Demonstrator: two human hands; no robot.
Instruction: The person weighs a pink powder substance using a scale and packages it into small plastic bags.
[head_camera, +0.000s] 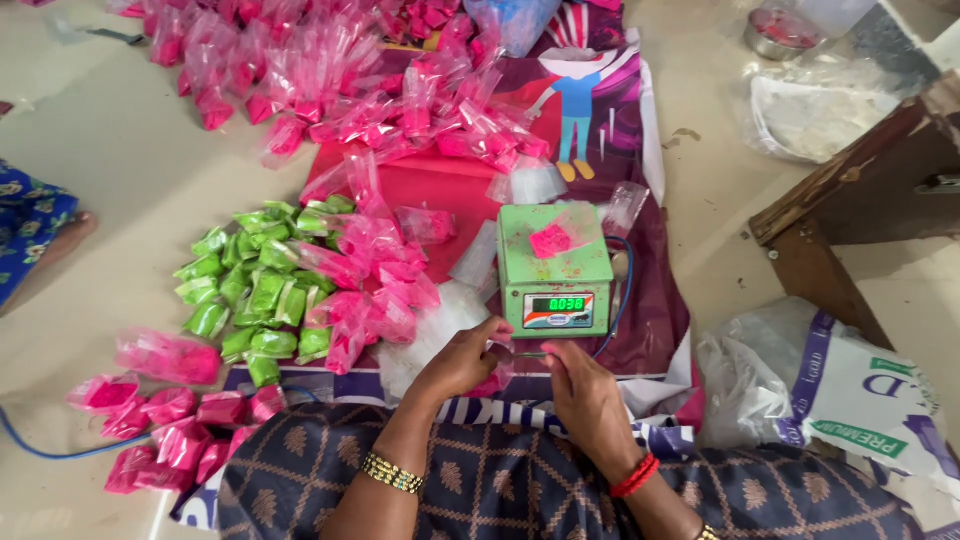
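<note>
Pale floor and a printed banner mat are covered with packed powder pouches around one green weighing scale (555, 268).

A small clear pouch (500, 362) is pinched between the closed fingers of the left hand (462, 362) and right hand (585, 392), just before the scale, on which one pink pouch (550, 240) lies. Two piles are seen beyond: green pouches (255, 290) and pink pouches (340, 75), too many to count.

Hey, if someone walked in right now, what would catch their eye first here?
Probably the heap of pink powder packets spread across the top of the mat, with a cluster of green packets at centre-left. Next, the green weighing scale with a pink packet on it, just above the left hand and right hand.
</note>
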